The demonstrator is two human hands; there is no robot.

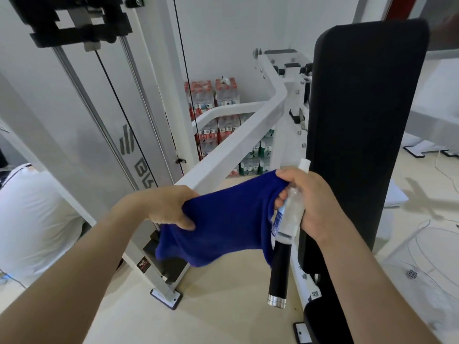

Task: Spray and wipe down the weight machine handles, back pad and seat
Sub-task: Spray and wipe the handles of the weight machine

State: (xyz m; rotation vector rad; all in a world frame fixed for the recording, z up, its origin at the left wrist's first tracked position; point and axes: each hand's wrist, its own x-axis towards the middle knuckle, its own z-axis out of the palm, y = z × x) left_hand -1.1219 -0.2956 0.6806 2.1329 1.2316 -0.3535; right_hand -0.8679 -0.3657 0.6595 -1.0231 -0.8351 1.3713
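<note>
A blue cloth point(221, 219) is stretched between my two hands in front of the white weight machine. My left hand point(171, 207) grips its left end. My right hand point(305, 199) pinches the cloth's right corner and also holds a clear spray bottle point(289, 214) with a white cap, pointing up. Just below that hand a black machine handle point(279, 271) with a silver end cap hangs down. The tall black back pad point(360, 125) stands upright to the right. A dark edge of the seat point(320, 324) shows at the bottom.
The white machine arm point(238, 142) slants from the pad down toward my left hand. The weight stack frame and cables point(119, 100) rise at the left. A person in a white shirt point(34, 219) sits at the far left. Packs of water bottles point(223, 115) are stacked against the back wall.
</note>
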